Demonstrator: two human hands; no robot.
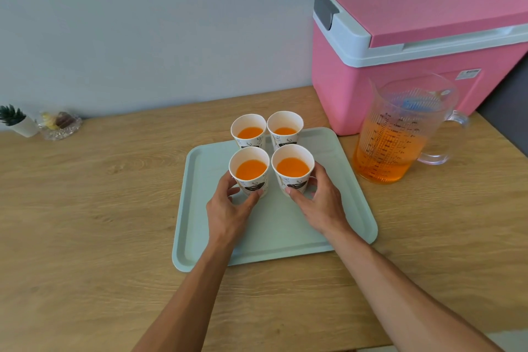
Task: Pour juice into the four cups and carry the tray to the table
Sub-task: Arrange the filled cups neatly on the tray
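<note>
Four white paper cups with orange juice stand in a tight square on a pale green tray (337, 208). My left hand (228, 208) grips the near left cup (250, 167) round its lower part. With its thumb in front, my right hand (320, 203) grips the near right cup (293, 166). The far left cup (248, 130) and the far right cup (285, 127) stand free behind them at the tray's back edge. A clear measuring jug (397, 134), roughly half full of orange juice, stands on the wooden counter to the right of the tray.
A pink cooler box (414, 46) with a white rim stands behind the jug at the back right. At the far left by the wall sit a small potted plant (17, 121) and a glass dish (60, 126). The wooden counter (100, 208) carries everything.
</note>
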